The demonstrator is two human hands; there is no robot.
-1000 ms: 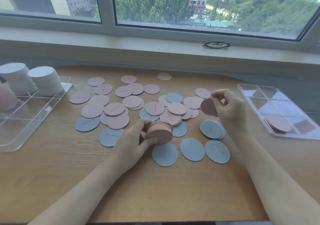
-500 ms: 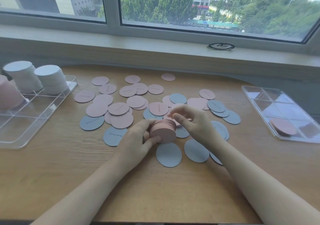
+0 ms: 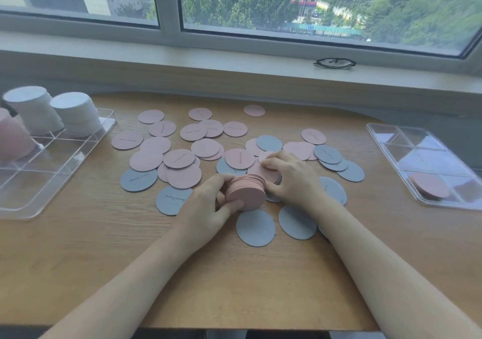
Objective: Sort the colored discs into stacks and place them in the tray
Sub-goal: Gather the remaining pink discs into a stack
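My left hand [image 3: 208,208] grips a thick stack of pink discs [image 3: 246,193] just above the wooden table [image 3: 78,260]. Right beside it, my right hand [image 3: 292,179] curls its fingertips onto a loose pink disc [image 3: 260,170] lying behind the stack. Several pink discs [image 3: 154,144] and grey discs [image 3: 138,179] lie scattered flat across the middle of the table, some overlapping. A clear divided tray [image 3: 78,156] at the left holds two white stacks [image 3: 75,114] and a pink stack [image 3: 13,137].
A second clear divided tray [image 3: 391,140] lies at the right with a low pink stack [image 3: 429,186] in one compartment. Black glasses [image 3: 335,62] rest on the window sill behind the table. Bare wood runs along the table's front edge.
My right hand carried a pink disc from the right to the stack in my left hand, then shifted onto a loose pink disc just behind it. The left hand stayed put.
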